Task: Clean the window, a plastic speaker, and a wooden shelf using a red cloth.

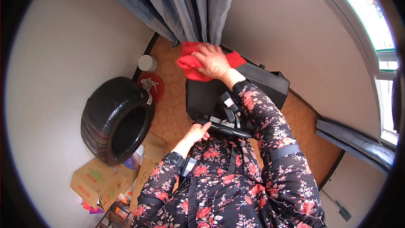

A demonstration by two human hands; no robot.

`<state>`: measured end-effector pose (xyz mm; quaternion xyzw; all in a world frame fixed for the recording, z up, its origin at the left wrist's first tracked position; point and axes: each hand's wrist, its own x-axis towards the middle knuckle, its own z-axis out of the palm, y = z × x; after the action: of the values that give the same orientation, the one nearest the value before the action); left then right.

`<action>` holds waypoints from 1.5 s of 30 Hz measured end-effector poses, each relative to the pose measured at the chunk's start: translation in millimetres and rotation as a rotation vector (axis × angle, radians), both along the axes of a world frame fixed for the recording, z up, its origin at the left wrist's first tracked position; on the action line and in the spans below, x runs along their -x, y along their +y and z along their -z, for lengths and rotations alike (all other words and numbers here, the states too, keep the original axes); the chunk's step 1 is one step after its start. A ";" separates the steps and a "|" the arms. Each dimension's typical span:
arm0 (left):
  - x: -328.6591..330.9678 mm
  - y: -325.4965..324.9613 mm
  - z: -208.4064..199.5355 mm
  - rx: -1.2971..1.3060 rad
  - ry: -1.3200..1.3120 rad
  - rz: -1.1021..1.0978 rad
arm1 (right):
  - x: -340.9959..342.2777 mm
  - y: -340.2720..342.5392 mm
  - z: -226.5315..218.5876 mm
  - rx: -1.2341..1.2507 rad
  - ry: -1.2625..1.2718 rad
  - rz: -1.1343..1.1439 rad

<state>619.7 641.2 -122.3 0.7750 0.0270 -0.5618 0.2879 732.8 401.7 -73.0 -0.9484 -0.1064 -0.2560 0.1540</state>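
Red cloth (190,68): bunched under the right hand (212,62), over the far edge of the black boxy unit, one corner poking out to the right of the fingers.
Right hand: open and palm down, fingers a little spread, lying on the cloth rather than closed round it.
Left hand (196,134): nearer the body, at the left end of a black bar (225,131), fingers partly curled; I can't tell whether it grips.
Black boxy unit (201,97): between the hands, reaching out to the right beneath the right forearm.
Floral sleeves: dark with red blooms, a strap (282,153) round the right arm.
Grey curtain (177,0): hanging just beyond the right hand.
White cylinder (147,63): on the floor, left of the cloth.
Red round item (157,97): nearer than the cylinder, something white on it.
Tyre (95,120): wrapped in shiny black plastic, well left of the left hand.
Cardboard box (93,176): below the tyre, left of the left forearm.
Window (363,6): far right of both hands, bright.
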 end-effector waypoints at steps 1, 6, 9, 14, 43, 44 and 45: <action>-0.7 3.2 3.6 0.007 -0.005 -0.005 | 2.7 -8.7 -0.5 -0.053 0.014 0.085; 5.7 15.0 25.1 0.075 -0.092 -0.058 | 104.0 -53.9 11.8 -0.045 0.198 0.225; 0.2 20.8 22.2 0.081 -0.108 -0.035 | 194.2 -84.4 37.0 -0.024 0.259 0.492; -0.9 21.8 10.5 0.099 -0.072 -0.013 | 234.5 -93.9 67.9 -0.154 0.197 0.879; 27.0 15.2 -2.1 0.140 -0.117 -0.298 | 64.0 -40.4 -7.9 0.132 0.163 -0.268; 26.7 18.4 -2.3 0.144 -0.121 -0.296 | 72.9 -42.4 -7.1 0.144 0.174 -0.244; 27.0 20.0 -2.0 0.147 -0.116 -0.277 | 82.6 -41.6 -8.7 0.158 0.186 -0.218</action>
<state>592.7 661.2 -120.3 0.7720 0.0757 -0.4713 0.4198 650.2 360.1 -64.3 -0.9600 -0.2135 -0.1398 0.1151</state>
